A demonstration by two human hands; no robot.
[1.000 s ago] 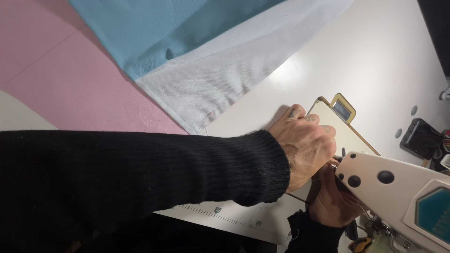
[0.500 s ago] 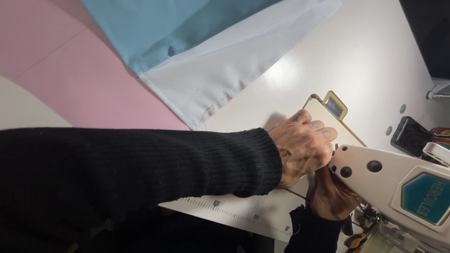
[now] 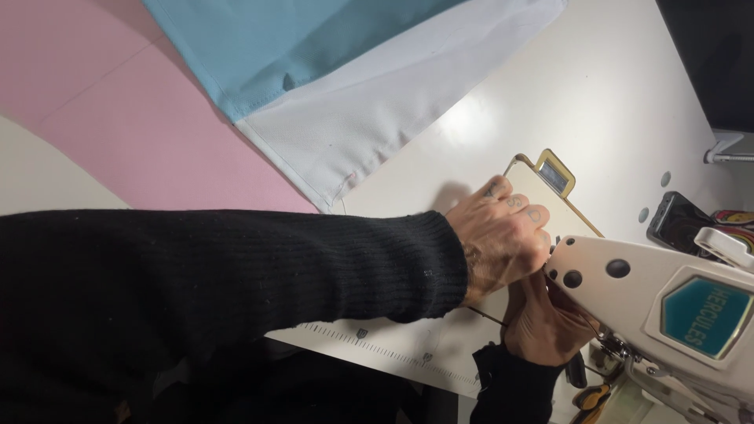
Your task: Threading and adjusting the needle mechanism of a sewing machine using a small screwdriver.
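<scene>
Since a second ago our view has slid so the fabric (image 3: 314, 102) sits further right; our hands have barely moved, so we judge the needle work ongoing. One table (image 3: 613, 102), one fabric in three colour panels, one sewing machine (image 3: 667, 314). Two hands: left hand (image 3: 503, 235) curled by the machine's head, right hand (image 3: 546, 326) beneath; what they grip, we cannot tell.

Bright, even overhead lighting; a soft glare patch lies on the white table (image 3: 471, 126). A faint shadow falls beside the left hand (image 3: 503, 235). Focus is sharp on the fabric weave; the black sleeve (image 3: 220, 283) loses detail in darkness.
</scene>
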